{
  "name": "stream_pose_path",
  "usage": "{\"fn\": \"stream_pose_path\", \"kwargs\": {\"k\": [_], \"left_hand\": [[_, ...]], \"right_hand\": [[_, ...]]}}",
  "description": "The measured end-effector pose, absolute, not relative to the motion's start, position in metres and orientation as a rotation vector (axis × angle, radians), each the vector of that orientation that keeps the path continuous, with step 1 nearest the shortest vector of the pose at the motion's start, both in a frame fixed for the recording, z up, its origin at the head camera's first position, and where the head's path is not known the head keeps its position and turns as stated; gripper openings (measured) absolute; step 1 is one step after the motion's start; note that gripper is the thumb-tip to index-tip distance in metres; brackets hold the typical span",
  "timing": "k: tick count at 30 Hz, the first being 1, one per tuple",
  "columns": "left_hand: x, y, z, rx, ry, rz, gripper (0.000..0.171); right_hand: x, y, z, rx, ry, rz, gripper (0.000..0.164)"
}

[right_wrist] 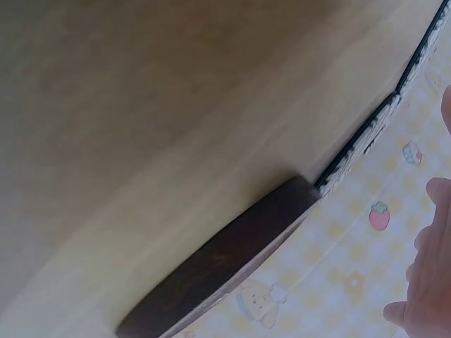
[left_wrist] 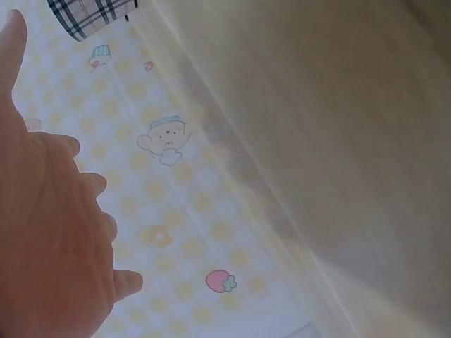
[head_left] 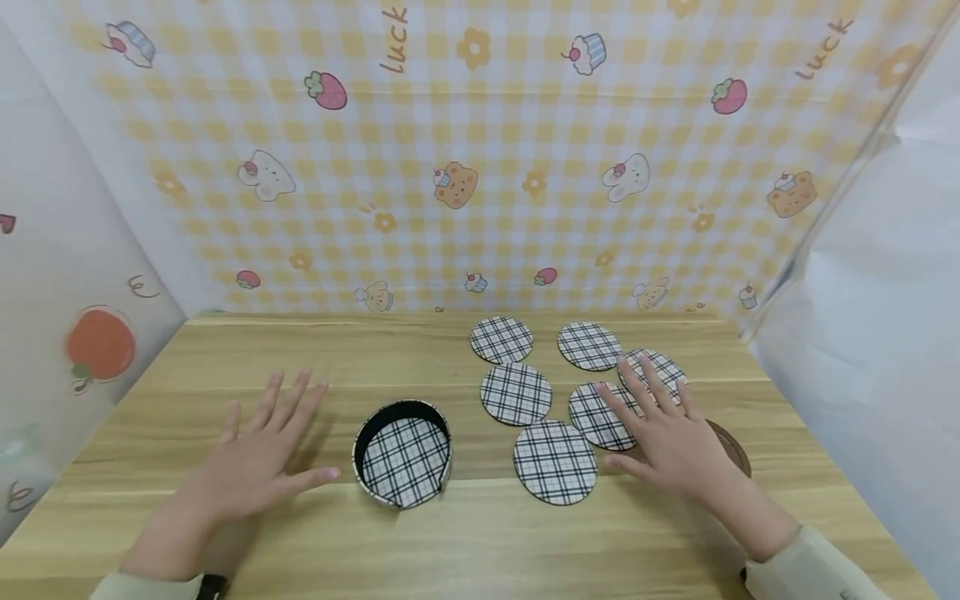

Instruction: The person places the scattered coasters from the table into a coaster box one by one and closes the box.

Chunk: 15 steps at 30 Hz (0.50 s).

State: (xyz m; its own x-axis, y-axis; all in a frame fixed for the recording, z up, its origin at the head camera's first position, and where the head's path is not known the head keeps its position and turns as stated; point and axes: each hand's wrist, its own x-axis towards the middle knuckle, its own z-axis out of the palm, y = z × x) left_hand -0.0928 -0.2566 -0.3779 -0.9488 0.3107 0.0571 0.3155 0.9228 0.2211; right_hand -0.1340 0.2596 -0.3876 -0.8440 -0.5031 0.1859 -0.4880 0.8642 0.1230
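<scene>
Left of the round coaster holder (head_left: 367,429), my left hand (head_left: 251,462) is spread with straight fingers, its thumb pointing toward the holder's wall. The holder has a dark lining, a gap at its front, and a black-and-white plaid coaster (head_left: 405,458) lying inside. Fingers straight and apart, my right hand (head_left: 671,437) is over the right-hand coasters, overlapping a plaid coaster (head_left: 600,417) and another one (head_left: 660,371) behind it. Partly hidden beneath that hand is a brown round piece (head_left: 731,446); its thick dark edge (right_wrist: 218,260) shows in the right wrist view. Neither hand holds anything.
More plaid coasters lie flat on the wooden table (head_left: 300,550): one at the front (head_left: 555,462), another mid-table (head_left: 516,393), and two toward the back, a left one (head_left: 501,340) and a right one (head_left: 588,346). A yellow checked cloth (head_left: 510,233) hangs behind the table.
</scene>
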Motion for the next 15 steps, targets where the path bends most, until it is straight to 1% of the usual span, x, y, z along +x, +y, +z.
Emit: {"fn": "stream_pose_path", "kwargs": {"k": [12,15], "left_hand": [[-0.093,-0.235,-0.375,-0.567,-3.074,-0.388,0.109],[-0.093,-0.232,-0.376,-0.578,-3.081,-0.393,0.11]], "right_hand": [[-0.133,0.234,-0.39,0.903,-2.833,-0.081,0.083],[-0.132,0.227,-0.393,0.943,-2.824,-0.088,0.085]]}}
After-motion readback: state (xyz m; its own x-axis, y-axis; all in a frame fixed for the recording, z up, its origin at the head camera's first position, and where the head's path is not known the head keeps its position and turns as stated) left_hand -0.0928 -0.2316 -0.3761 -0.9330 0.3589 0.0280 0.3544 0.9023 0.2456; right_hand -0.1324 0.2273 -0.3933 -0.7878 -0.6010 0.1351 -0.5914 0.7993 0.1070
